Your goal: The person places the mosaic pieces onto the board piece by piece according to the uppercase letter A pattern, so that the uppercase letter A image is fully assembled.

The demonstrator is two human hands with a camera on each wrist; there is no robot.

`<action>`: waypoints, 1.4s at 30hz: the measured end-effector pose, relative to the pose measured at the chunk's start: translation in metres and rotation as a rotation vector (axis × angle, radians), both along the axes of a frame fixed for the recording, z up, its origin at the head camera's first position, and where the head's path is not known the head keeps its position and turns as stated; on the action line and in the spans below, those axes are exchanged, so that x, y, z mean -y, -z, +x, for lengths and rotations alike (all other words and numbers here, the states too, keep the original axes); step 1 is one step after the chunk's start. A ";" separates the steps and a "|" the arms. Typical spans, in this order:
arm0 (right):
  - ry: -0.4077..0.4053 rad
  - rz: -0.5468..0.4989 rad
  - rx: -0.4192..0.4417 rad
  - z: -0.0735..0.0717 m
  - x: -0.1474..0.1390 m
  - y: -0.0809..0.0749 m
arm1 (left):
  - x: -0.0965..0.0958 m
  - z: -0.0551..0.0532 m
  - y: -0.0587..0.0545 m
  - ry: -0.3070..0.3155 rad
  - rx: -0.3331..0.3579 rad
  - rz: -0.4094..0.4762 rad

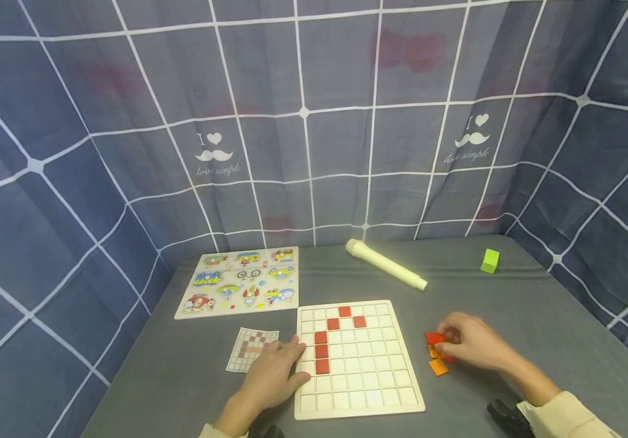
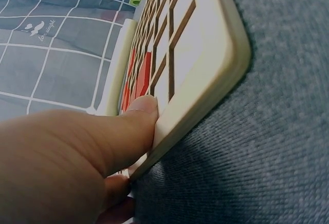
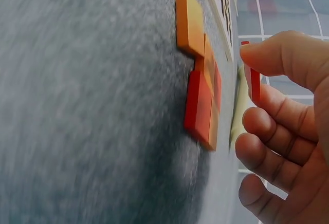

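Note:
My left hand [image 1: 274, 374] rests at the left edge of a pale gridded board [image 1: 360, 416]. In the left wrist view its thumb [image 2: 131, 131] presses on the rim, with other fingers low beside the edge. Several red square tiles [image 1: 321, 351] sit in the board's cells, three in a column on the left and others in a peak near the top. Right of the board, my right hand [image 1: 473, 342] pinches a thin red tile [image 3: 253, 80] between thumb and forefinger. Just below it lie loose orange tiles [image 3: 189, 23] and red tiles [image 3: 199, 106], partly overlapping.
A small card [image 1: 243, 359] printed with a grid pattern lies left of the board, partly behind my left hand. Farther back are a picture puzzle board [image 1: 237, 286], a pale yellow stick [image 1: 385, 263] and a green block [image 1: 490, 260]. A checked curtain [image 1: 336, 146] encloses the table.

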State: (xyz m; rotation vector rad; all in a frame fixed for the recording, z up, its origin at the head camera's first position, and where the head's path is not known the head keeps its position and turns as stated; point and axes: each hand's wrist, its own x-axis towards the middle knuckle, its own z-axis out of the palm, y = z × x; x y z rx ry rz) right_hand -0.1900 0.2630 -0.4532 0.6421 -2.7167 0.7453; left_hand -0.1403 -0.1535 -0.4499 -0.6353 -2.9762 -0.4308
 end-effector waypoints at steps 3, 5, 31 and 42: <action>-0.009 0.012 0.002 -0.002 0.005 0.000 | 0.000 0.001 0.001 -0.003 0.002 -0.001; -0.013 0.027 0.002 -0.004 0.008 -0.001 | 0.000 0.000 0.000 -0.005 0.001 -0.006; -0.194 0.013 0.089 -0.032 0.062 -0.001 | -0.001 0.000 -0.001 -0.001 -0.009 -0.024; -0.268 0.036 0.122 -0.037 0.084 0.000 | -0.001 0.000 -0.002 0.004 -0.012 -0.022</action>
